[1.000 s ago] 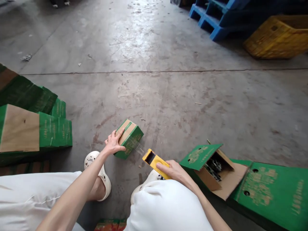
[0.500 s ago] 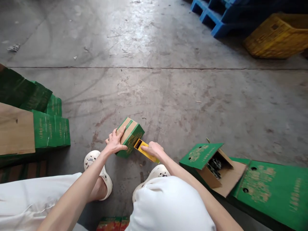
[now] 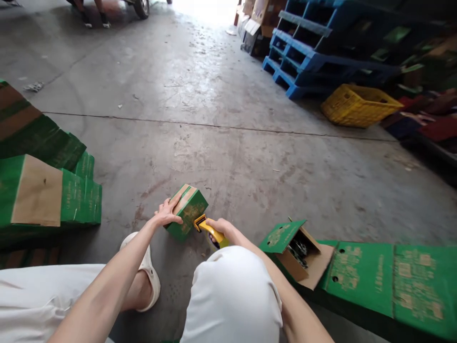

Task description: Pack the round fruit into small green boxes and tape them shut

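Presses the left hand (image 3: 167, 213) onto a small green-and-tan box (image 3: 193, 209), with fingers spread over the top and the thumb against the printed side. On that side, tan lettering, too small to read. Grips a yellow tape dispenser (image 3: 211, 233) in the right hand (image 3: 222, 226), closed round the body, with the dispenser's head right at the printed side; cannot tell whether touching. Keeps the small box on the concrete floor (image 3: 228, 162), just ahead of a white clog (image 3: 154, 281).

To the right, an open green box (image 3: 283, 238) with dark, shiny contents and a raised flap bearing tan print. Beside it, a row of green boxes (image 3: 369, 286) with blocks of tan characters, too blurred to make out. To the left, stacked green boxes (image 3: 80, 202), also with faint, unreadable lines of print. Farther off, a yellow crate (image 3: 352, 109) near blue pallets (image 3: 300, 57).
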`<state>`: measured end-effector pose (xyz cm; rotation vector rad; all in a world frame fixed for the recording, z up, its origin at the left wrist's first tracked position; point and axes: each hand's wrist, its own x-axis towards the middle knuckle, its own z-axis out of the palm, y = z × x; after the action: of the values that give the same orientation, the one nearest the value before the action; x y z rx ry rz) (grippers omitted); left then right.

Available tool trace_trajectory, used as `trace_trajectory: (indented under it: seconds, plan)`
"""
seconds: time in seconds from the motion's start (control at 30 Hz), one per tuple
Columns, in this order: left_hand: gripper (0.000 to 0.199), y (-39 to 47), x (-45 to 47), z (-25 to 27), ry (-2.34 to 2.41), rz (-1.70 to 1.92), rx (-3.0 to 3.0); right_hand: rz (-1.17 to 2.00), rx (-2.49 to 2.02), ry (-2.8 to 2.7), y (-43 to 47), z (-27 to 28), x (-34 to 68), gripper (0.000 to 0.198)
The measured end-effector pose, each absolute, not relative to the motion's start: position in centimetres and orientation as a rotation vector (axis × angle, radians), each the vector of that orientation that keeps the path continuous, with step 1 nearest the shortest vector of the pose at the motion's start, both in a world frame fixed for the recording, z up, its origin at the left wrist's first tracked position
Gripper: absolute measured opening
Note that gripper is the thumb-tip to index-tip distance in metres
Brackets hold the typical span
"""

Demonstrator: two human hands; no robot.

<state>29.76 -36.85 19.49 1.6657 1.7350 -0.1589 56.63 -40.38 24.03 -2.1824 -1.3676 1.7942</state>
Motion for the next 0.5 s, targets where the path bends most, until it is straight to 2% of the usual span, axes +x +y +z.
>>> trace_trajectory:
  seconds: [0.07, 0.13, 0.3, 0.5]
  plan:
    - [0.120, -36.1, 28.9, 19.2, 1.695, -0.145, 1.640, 1.695, -2.301, -1.519, -41.6, 24.0, 57.5, 0.047]
    - [0.121, -35.6, 28.1, 18.8, 1.644, -0.122, 1.624, 1.457, -2.400, -1.735, -43.0, 23.4, 58.8, 0.049]
    - [0.123, -34.5, 26.6, 18.0, 1.565, -0.126, 1.580, 0.932, -2.581, -1.965, -45.5, 19.1, 61.9, 0.048]
    - [0.129, -33.8, 25.7, 17.7, 1.497, -0.118, 1.542, 0.716, -2.481, -2.053, -45.8, 13.3, 63.2, 0.036]
